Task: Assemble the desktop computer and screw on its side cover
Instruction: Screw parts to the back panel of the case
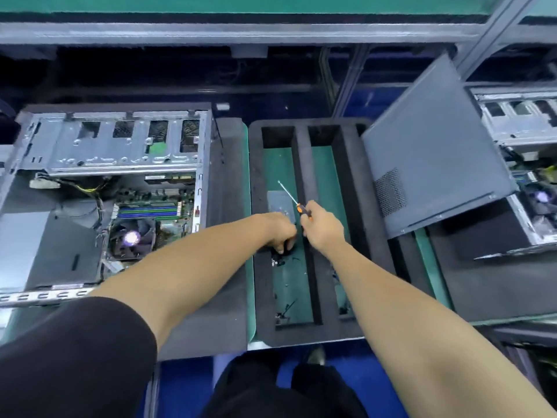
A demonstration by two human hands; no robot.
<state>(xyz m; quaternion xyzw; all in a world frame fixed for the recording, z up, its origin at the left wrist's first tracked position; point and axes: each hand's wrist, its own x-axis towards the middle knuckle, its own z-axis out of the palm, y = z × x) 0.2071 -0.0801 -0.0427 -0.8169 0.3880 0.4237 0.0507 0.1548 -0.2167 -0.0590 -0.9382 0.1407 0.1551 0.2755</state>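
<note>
Over the black foam slotted tray [304, 333], your right hand [324, 229] grips the orange-handled screwdriver [294, 199] ready, while your left hand [278, 229] pinches something small and dark, probably a screw.

One head-worn wide-angle view looks steeply down, close over the workbench [229, 312], facing forward.

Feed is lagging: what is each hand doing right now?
Left hand: fingers curled down into the foam tray, on something small and dark; cannot identify it.
Right hand: holding the screwdriver.
</note>
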